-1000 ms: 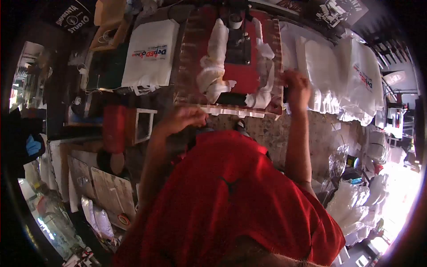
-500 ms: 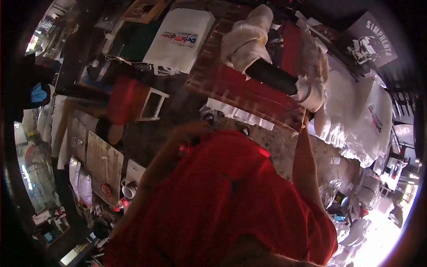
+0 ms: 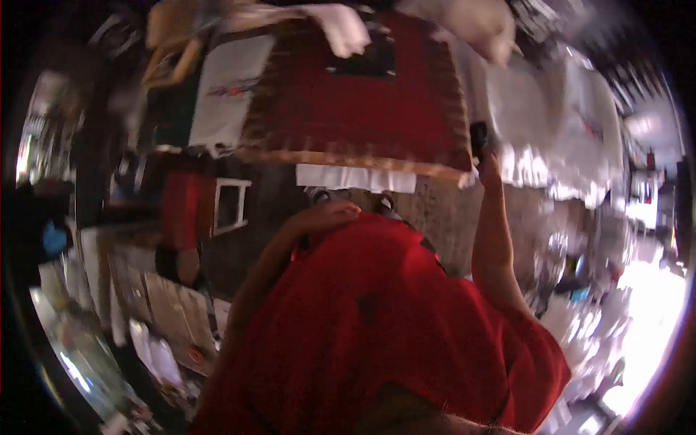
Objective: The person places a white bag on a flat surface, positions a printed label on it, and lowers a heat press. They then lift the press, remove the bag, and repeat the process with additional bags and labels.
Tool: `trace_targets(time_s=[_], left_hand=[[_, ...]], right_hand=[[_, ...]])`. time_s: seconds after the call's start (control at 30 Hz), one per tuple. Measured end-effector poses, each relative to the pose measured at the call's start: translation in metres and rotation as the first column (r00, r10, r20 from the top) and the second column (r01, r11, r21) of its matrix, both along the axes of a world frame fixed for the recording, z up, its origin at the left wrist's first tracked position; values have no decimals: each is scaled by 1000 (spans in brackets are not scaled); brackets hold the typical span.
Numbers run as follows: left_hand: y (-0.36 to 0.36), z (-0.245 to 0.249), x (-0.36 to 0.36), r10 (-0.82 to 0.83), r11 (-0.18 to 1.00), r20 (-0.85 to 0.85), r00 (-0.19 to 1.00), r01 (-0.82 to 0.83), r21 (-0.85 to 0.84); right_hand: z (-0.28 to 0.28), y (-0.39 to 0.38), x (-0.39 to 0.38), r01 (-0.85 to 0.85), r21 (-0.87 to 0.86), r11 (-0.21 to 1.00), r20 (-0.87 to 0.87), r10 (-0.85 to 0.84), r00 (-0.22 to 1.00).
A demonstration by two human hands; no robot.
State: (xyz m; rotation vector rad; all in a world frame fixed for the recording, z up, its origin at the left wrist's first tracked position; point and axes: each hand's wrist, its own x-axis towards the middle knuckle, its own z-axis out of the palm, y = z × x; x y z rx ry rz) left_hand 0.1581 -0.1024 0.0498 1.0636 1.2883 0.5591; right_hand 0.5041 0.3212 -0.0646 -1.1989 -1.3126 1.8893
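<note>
Motion blur smears everything. The right hand (image 3: 484, 158) clenches the tilted red frame (image 3: 362, 109) at its right corner, fingers indistinct. The left hand (image 3: 330, 215) lies slack against the shirt (image 3: 377, 319), below the frame's near edge.

Picture motion-blurred. Right hand (image 3: 484, 158) is up at the right front corner of the wooden screen frame (image 3: 348, 156), which has red mesh inside; grip unclear. Left hand (image 3: 330, 216) lies against the red shirt (image 3: 377, 319), just below a white tape strip (image 3: 355, 177). White printed bag (image 3: 232, 94) lies left of the frame.
</note>
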Motion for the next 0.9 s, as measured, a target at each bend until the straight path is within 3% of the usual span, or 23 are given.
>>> trace_targets(time_s=[0.03,0.07,0.1,0.13,0.17,0.2,0.33,0.4,0.43,0.47,0.5,0.53,0.57,0.6,0.67,0.73,0.8,0.83,0.87,0.9], left_hand=[[6,4,3,39,999,128,991,-38,-12],[12,9,8,84,996,250,964,-77,-40],[20,15,13,18,999,265,964,-4,-53],[29,21,17,22,1000,337,941,-18,-16],[37,27,22,32,999,407,913,-42,16],[44,33,27,27,1000,408,913,-25,-9],[82,44,52,-93,995,394,915,75,62],[98,57,68,-116,991,388,914,82,104],[105,69,77,-132,934,214,968,49,354],[112,79,85,-98,809,40,994,57,585],[119,83,90,-111,810,37,993,69,583],[125,85,94,-101,727,-115,988,152,669],[128,86,97,-70,633,-262,963,246,734],[130,84,100,-77,630,-265,961,253,734],[130,79,106,16,646,-393,920,290,706],[130,75,102,91,664,-384,919,231,711],[136,76,93,188,587,-158,969,18,809],[132,77,89,236,649,-124,964,-62,758],[132,76,84,244,647,-124,962,-66,760],[131,74,76,265,691,-116,957,-104,715]], right_hand=[[32,-30,-1,101,-185,978,-323,-157,933],[23,-39,27,91,-197,976,-399,-164,902],[12,-53,53,75,110,991,-260,-44,965],[-1,-66,81,51,397,916,-81,-21,997],[22,-90,79,160,-13,987,-413,-151,898],[46,-111,71,107,-410,906,-641,-369,673],[71,-179,56,114,-504,856,-671,-471,573],[71,-203,42,20,-523,852,-670,-425,609],[70,-214,33,34,-528,849,-668,-439,601],[68,-224,23,-89,-483,871,-736,-349,580],[73,-232,11,-146,-456,878,-769,-306,561],[79,-241,-2,-203,-426,882,-800,-263,539],[104,-248,-17,-141,-468,872,-703,-270,658],[119,-253,-28,-76,-499,863,-587,-272,762],[120,-257,-40,-105,-543,833,-625,-317,713],[122,-259,-56,-151,-584,797,-658,-357,663],[131,-261,-74,-37,-241,970,-440,-75,895],[135,-259,-84,31,-317,948,-438,-175,882],[150,-255,-88,23,-314,949,-440,-167,883],[172,-251,-92,-40,-298,954,-274,-46,961]])
